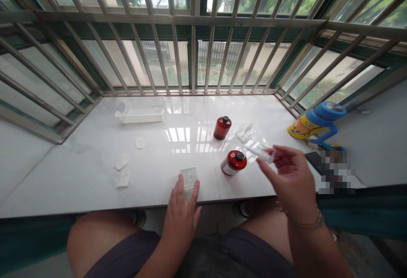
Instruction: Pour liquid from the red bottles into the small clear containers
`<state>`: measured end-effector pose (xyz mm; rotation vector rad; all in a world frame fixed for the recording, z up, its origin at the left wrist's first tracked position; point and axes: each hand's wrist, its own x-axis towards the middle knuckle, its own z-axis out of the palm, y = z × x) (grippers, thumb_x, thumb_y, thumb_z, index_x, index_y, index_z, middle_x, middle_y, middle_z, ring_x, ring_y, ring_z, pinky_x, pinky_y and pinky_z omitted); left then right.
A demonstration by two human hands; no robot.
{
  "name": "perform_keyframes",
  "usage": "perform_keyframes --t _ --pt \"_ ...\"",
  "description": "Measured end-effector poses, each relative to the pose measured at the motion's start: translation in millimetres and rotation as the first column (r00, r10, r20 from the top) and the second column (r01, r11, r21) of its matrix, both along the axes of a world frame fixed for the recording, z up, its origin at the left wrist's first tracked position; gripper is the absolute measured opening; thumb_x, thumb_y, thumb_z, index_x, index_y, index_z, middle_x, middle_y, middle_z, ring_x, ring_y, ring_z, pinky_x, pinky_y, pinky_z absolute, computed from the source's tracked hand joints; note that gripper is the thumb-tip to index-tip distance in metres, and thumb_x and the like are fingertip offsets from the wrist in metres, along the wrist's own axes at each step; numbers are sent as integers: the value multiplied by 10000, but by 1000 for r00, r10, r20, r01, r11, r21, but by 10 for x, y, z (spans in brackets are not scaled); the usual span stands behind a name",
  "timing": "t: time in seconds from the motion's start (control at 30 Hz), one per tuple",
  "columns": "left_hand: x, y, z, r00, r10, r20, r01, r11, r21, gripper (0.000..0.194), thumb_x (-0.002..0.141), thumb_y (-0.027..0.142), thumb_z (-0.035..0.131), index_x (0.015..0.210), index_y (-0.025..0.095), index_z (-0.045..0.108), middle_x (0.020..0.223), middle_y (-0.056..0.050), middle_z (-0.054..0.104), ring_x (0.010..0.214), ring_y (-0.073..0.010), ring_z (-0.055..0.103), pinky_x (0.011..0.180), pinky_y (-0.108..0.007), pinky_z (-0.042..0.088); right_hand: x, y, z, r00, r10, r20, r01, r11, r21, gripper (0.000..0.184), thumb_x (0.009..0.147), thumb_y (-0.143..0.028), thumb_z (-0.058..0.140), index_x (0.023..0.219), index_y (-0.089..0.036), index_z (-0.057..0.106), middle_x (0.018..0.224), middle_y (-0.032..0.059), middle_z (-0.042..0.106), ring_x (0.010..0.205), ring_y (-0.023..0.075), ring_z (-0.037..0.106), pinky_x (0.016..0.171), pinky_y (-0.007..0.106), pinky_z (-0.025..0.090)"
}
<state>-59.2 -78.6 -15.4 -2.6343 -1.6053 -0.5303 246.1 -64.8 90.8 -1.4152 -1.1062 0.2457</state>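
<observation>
My left hand [182, 210] rests at the front edge of the table with its fingers apart. Its fingertips touch a small clear square plastic block or box [189, 175] lying flat. My right hand [291, 176] is raised over the table on the right, its thumb and fingers closed on a slim translucent white tube [262, 154] whose thin end points left; its exact kind is unclear. Left of that tube stands a red bottle with a black cap and a label [234, 164]. Farther back is a second red bottle [222, 129], also black-capped.
Clear plastic packaging [246, 132] lies behind the tube. A white basket [140, 112] sits at the back left, with several thin white pieces [123, 180] nearer. To the right are a blue-and-yellow bottle [307, 125] and a dark phone [314, 162]. Metal bars [193, 57] enclose the table.
</observation>
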Motion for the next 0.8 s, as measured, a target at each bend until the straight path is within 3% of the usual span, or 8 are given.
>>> perform_keyframes --t 0.07,0.17,0.43,0.67,0.8 --pt "-13 16 -39 1000 -9 17 9 1000 1 910 928 244 796 1701 331 323 1827 -197 33 1531 -461 460 1163 -585 539 -286 -74 14 980 193 43 -185 973 -137 497 867 -339 864 1296 -272 622 1135 63 758 1045 226 757 974 415 634" --pt "-37 38 -69 999 -34 39 35 999 -14 918 923 226 800 1699 342 323 1832 -179 10 1549 -462 439 1170 -580 534 -628 -109 -39 918 335 211 -275 923 -268 442 907 -292 818 1308 -299 635 1164 45 772 1025 219 755 953 393 642" --pt "-85 58 -94 996 -79 52 81 996 -29 976 923 187 791 1718 347 248 1829 -188 -44 1578 -463 398 1172 -604 527 -1026 130 -135 794 499 348 -417 863 -285 443 939 -152 722 1356 -250 610 1202 69 753 1076 243 729 991 423 629" --pt "-92 69 -116 994 -88 65 90 996 -28 941 920 165 777 1703 319 279 1825 -200 -67 1574 -480 394 1158 -624 531 -1194 325 -113 691 607 394 -469 790 -394 544 912 -38 672 1403 -256 588 1219 86 716 1153 272 678 1032 475 604" --pt "-110 80 -134 994 -95 57 97 995 -28 895 920 168 768 1684 301 321 1825 -208 -32 1580 -477 388 1162 -630 526 -1312 443 -191 648 660 380 -508 746 -430 602 894 -19 665 1443 -249 574 1234 90 715 1178 273 662 1049 482 598"
